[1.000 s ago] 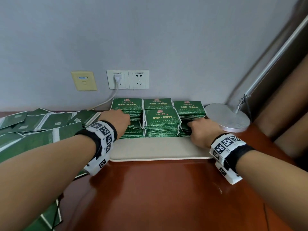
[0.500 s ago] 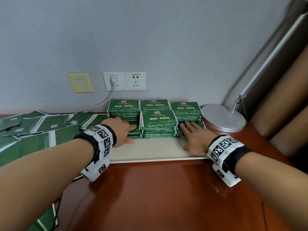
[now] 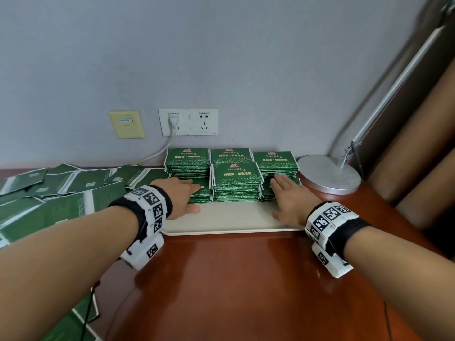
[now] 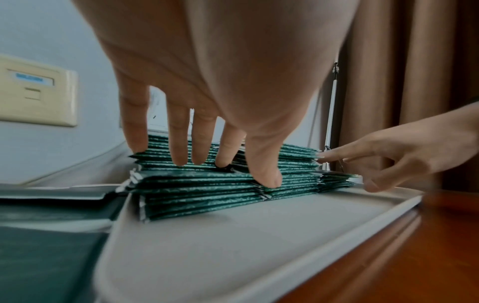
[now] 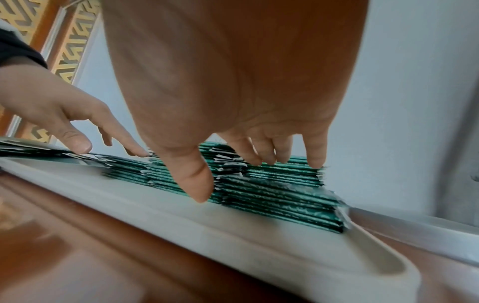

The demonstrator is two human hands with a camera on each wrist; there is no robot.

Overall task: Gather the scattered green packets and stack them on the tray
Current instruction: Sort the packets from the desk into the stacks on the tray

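Six stacks of green packets (image 3: 235, 177) stood on the far half of the cream tray (image 3: 229, 219), three along the wall and three in front of them. We had both hands down at the near row. Our left hand (image 3: 181, 194) lay with its fingers straight on the near left stack, and in the left wrist view the fingertips (image 4: 178, 160) touched the packet edges while the thumb reached down the stack's near face. Our right hand (image 3: 291, 200) lay the same way on the near right stack, fingers stretched out flat and slightly spread; the right wrist view showed its thumb pointing down before the pile's near face (whether it touched the tray, we could not tell). Neither grip was closed round anything: both were spread apart and only touching the packets. The middle near stack stood between our hands, its printed top showing.

More loose packets (image 3: 61, 190) lay scattered on the brown tabletop (image 3: 246, 286) to the left of the tray, overlapping one another, some face down. Just right of the tray sat a round silver lamp base (image 3: 330, 174). On the wall behind were a white double socket (image 3: 188, 122) with a plug in it and a yellowish plate (image 3: 126, 124).
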